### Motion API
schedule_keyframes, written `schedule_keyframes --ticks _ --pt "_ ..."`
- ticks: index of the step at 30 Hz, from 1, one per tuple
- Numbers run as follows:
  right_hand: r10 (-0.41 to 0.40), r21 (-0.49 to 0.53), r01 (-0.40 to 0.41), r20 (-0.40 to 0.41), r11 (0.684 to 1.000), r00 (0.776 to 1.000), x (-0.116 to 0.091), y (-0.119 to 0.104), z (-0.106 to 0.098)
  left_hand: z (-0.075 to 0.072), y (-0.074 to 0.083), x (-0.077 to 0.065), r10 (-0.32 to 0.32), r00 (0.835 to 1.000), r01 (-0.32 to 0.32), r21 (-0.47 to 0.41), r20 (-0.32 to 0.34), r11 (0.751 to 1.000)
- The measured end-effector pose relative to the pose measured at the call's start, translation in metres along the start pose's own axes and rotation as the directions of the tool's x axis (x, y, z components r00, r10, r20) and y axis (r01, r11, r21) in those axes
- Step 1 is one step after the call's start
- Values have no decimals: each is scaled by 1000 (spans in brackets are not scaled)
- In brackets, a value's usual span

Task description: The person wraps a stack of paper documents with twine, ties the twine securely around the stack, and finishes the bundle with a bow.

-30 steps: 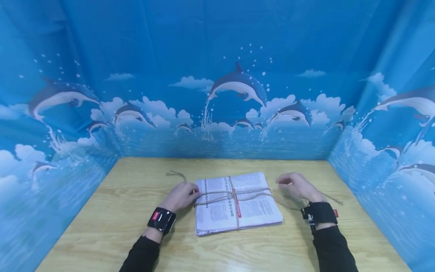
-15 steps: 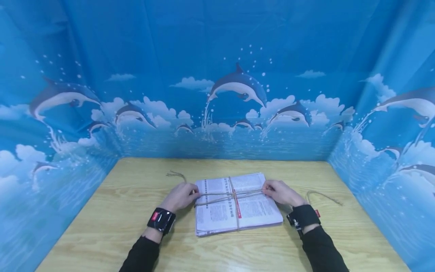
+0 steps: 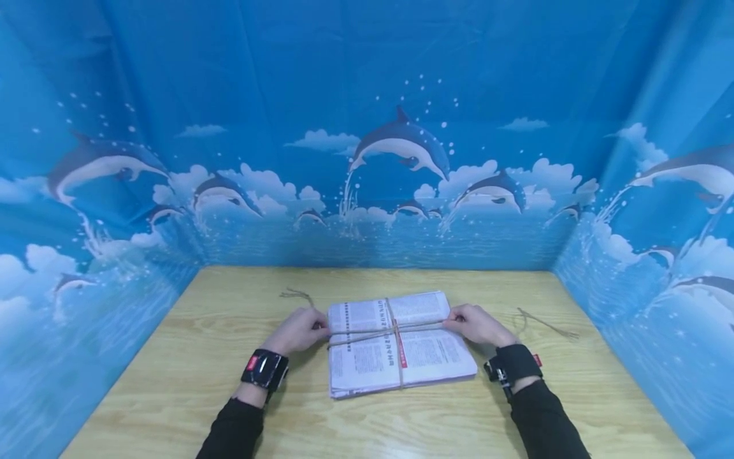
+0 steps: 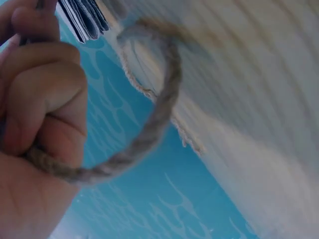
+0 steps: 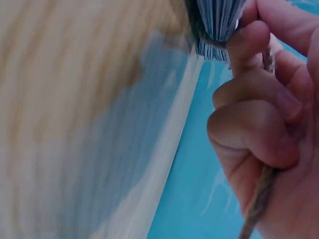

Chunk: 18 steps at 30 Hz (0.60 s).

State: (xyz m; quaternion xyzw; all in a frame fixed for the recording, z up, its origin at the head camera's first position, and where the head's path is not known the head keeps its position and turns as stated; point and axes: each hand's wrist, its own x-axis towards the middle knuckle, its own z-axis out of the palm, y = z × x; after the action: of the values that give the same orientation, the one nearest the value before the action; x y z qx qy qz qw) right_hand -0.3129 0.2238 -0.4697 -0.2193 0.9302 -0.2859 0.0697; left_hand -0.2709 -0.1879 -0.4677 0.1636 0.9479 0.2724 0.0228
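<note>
A stack of folded newspapers (image 3: 367, 370) lies on the table with brown twine (image 3: 401, 366) crossing over it both ways and meeting near the middle. At the stack's left edge my left hand (image 3: 299, 331) grips one twine end; in the left wrist view its fingers curl round the twine (image 4: 144, 142), which loops out beyond the palm. My right hand (image 3: 478, 326) pinches the other end at the right edge. The right wrist view has that twine (image 5: 260, 199) running through the curled fingers, beside the pages (image 5: 219, 22). Between both hands the strands look straight.
The wooden table (image 3: 189, 382) carries the stack. A frayed twine tail (image 3: 297, 293) lies behind my left hand, another tail (image 3: 550, 326) to the right of my right hand. A blue dolphin-print curtain (image 3: 367, 242) encloses the back and both sides.
My right hand has come left to the stack's edge and taken hold of the twine. My left hand has shifted slightly left, and the slack strands across the top have straightened.
</note>
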Motion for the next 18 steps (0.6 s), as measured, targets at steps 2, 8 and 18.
schedule_keyframes --ticks 2,8,18 --pt "16 -3 -16 13 1000 1000 0 1 0 -1 -1 0 7 1000 -7 -8 15 1000" --pt "20 27 -21 24 999 1000 -1 -1 -3 -3 -3 0 -12 1000 13 -26 23 1000" --pt "-75 16 74 12 997 997 -4 -4 -1 -3 -5 0 -55 998 56 -88 17 995"
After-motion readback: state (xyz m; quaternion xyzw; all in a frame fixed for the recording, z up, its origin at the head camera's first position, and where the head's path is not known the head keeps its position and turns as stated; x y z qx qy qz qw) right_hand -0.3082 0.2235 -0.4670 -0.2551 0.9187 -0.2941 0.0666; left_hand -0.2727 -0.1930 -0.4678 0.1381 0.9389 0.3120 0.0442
